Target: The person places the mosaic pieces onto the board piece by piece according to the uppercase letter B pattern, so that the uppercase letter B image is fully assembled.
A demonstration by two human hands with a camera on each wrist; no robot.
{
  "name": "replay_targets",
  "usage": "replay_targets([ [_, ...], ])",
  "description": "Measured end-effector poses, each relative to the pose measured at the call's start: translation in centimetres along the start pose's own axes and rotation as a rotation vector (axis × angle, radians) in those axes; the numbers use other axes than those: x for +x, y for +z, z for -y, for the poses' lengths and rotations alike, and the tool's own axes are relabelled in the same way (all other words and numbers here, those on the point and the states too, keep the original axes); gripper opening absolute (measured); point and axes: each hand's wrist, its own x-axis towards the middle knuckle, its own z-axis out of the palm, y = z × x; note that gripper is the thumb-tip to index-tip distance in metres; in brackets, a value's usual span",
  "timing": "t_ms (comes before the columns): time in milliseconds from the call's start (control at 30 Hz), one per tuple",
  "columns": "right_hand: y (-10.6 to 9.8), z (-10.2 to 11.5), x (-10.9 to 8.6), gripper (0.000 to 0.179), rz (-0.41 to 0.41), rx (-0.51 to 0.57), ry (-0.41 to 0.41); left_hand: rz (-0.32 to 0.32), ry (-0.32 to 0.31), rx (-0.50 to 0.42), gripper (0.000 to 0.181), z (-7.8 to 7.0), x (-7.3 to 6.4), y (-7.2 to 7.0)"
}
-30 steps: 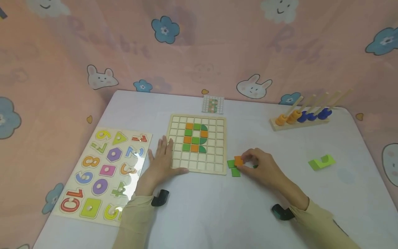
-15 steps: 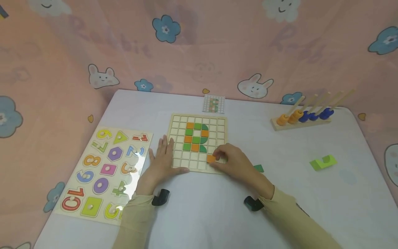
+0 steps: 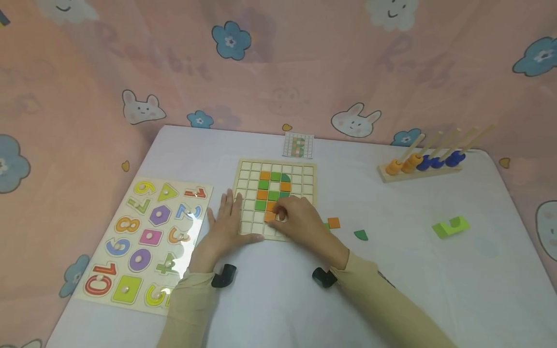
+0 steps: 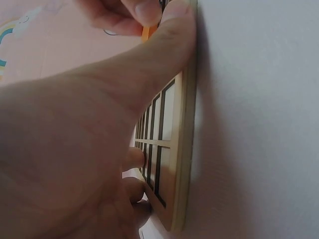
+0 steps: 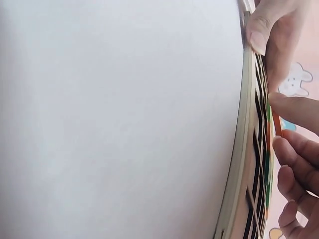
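Observation:
A wooden grid board (image 3: pixel 307 180) lies mid-table in the head view, with orange, green and dark-green tiles set in its cells. My left hand (image 3: pixel 223 234) rests at the board's left side, fingers straight and thumb along the near edge. Over the board, my right hand (image 3: pixel 306 224) pinches an orange square tile (image 3: pixel 269 217) between thumb and fingers, just below the filled cells. The right wrist view shows this orange tile (image 5: pixel 277 123) tilted at the fingertips. Part of the board's right side is hidden by the right hand.
Right of the board lie a loose orange tile (image 3: pixel 333 223), a partly hidden green tile (image 3: pixel 326 225) and a dark-green quarter-circle (image 3: pixel 360 235). A pattern card (image 3: pixel 298 146) lies behind. A number puzzle (image 3: pixel 145 237), bead rack (image 3: pixel 419 166) and green block (image 3: pixel 451 227) flank them.
My right hand has moved left from the loose tiles onto the board, carrying an orange tile. One orange tile stays among the loose pieces. The left hand has kept its place.

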Motion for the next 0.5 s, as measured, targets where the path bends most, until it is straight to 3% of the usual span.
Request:
replay_targets([
  [500,1.6,1.3,1.2,0.024,-0.016,-0.018,-0.001,0.003,0.005,0.009,0.129,0.0,0.1,-0.1],
])
